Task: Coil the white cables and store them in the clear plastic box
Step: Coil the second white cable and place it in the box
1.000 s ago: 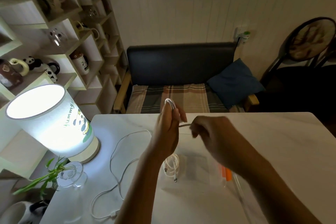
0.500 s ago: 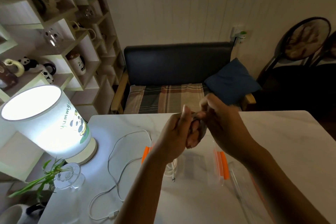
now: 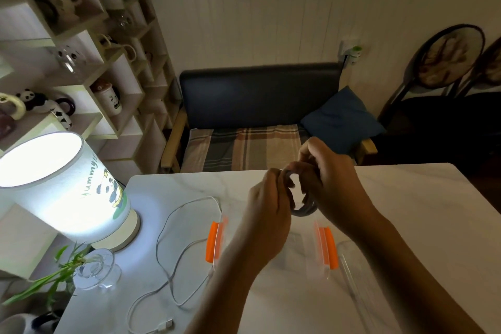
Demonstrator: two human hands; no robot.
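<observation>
While both hands (image 3: pixel 271 206) (image 3: pixel 334 184) pinch it, coiled cable (image 3: pixel 303 210) loops between fingertips.

I count two white cables, one coiled (image 3: pixel 303 209), one loose (image 3: pixel 173 247); one clear plastic box with two orange latches (image 3: pixel 214 241); one lit lamp (image 3: pixel 54 192).

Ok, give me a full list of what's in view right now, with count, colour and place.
Coiled cable: one, shaded grey, held above the box.
Loose white cable: one, table, left of the box.
Clear plastic box: one, orange clips, under the hands.
Lit white panda lamp: one, table's left edge.
Glass vase with green plant: one, beside the lamp.
White marble table: one.
Dark bench sofa: one, behind the table.
Blue cushion: one, on the sofa.
Left hand, right hand: both grip the coil.
</observation>
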